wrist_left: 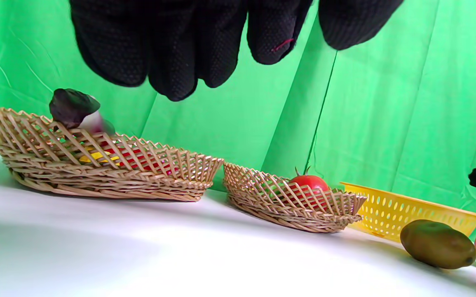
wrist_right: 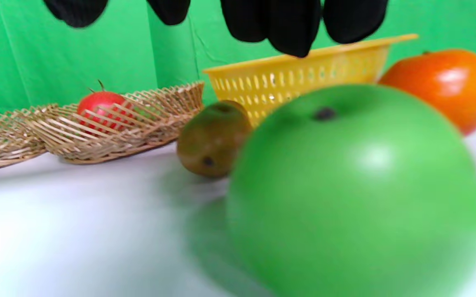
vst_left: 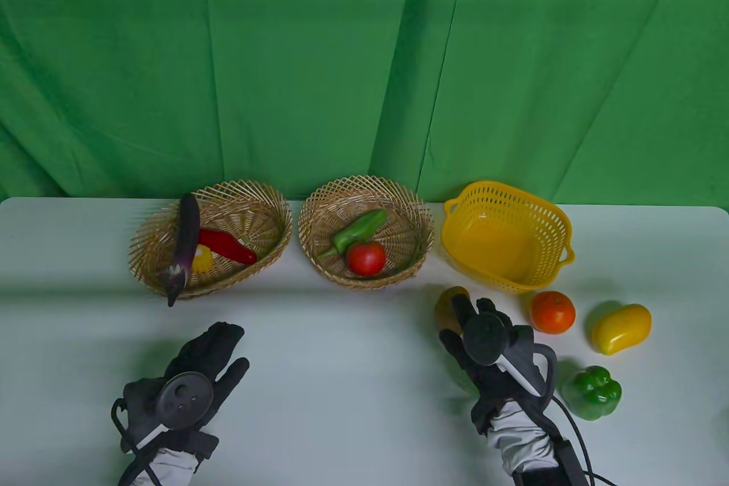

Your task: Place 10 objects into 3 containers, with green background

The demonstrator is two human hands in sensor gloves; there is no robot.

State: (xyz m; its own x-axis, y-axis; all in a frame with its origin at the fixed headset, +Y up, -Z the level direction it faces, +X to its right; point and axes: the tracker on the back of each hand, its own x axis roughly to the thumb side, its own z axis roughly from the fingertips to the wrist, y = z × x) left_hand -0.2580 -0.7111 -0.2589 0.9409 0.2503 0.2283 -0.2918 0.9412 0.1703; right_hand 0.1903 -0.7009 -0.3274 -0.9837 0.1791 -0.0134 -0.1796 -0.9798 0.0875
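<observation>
Three containers stand in a row at the back of the white desk [vst_left: 342, 372], before a green backdrop [vst_left: 342, 53]. The left wicker basket [vst_left: 149, 241] holds an eggplant [vst_left: 185, 244] leaning over its front rim, a red pepper [vst_left: 228, 246] and a yellow item [vst_left: 202, 260] partly hidden beneath them. The middle wicker basket [vst_left: 319, 212] holds a green pepper [vst_left: 359, 229] and a red tomato [vst_left: 366, 258]. The yellow plastic basket [vst_left: 507, 235] at right has nothing in it. On the desk near that basket lie a brownish-green fruit [wrist_left: 437, 244], an orange tomato [vst_left: 552, 312], a yellow mango [vst_left: 621, 328], a green bell pepper [vst_left: 592, 392] and a green apple [wrist_right: 357, 194], the apple largely hidden under the right hand in the table view. The left hand [vst_left: 199, 366] is released, fingers extended, grasping nothing. The right hand [vst_left: 484, 343] hangs over the apple and the brownish-green fruit, fingers spread, gripping nothing.
</observation>
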